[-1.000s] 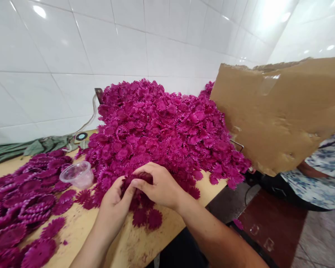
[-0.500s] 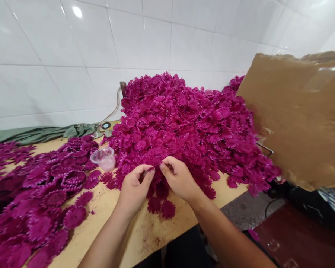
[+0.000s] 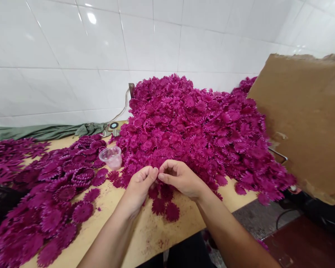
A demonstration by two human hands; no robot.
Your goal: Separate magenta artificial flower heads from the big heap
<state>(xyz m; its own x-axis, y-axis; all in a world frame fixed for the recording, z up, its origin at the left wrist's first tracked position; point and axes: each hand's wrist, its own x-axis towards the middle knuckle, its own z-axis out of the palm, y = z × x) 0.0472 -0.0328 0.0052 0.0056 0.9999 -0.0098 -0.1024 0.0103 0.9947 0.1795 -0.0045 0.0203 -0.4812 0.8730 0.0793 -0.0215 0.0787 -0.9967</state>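
Observation:
My left hand (image 3: 143, 183) is closed in a pinch, thumb against index finger, at the front edge of a big heap of magenta artificial flowers (image 3: 190, 123). Fingertip to fingertip with it, my right hand (image 3: 182, 179) also pinches, its fingers curled. Whatever lies between the fingertips is too small or hidden to make out. Below the hands, a few loose magenta petal discs (image 3: 172, 212) rest on the tan tabletop (image 3: 145, 234). Left of the hands stands a clear plastic cup (image 3: 111, 158) with something pale pink in it.
Flat scalloped petal pieces (image 3: 56, 208) spread over the left of the table. A green cloth (image 3: 50, 131) lies along the tiled wall. A large cardboard sheet (image 3: 304, 123) leans at the right, beside the heap. A dark object (image 3: 1, 203) sits at the far left.
The whole view has shifted, so things appear farther right. My hands have come closer together, and the dark reddish bit seen at my left fingertips no longer shows.

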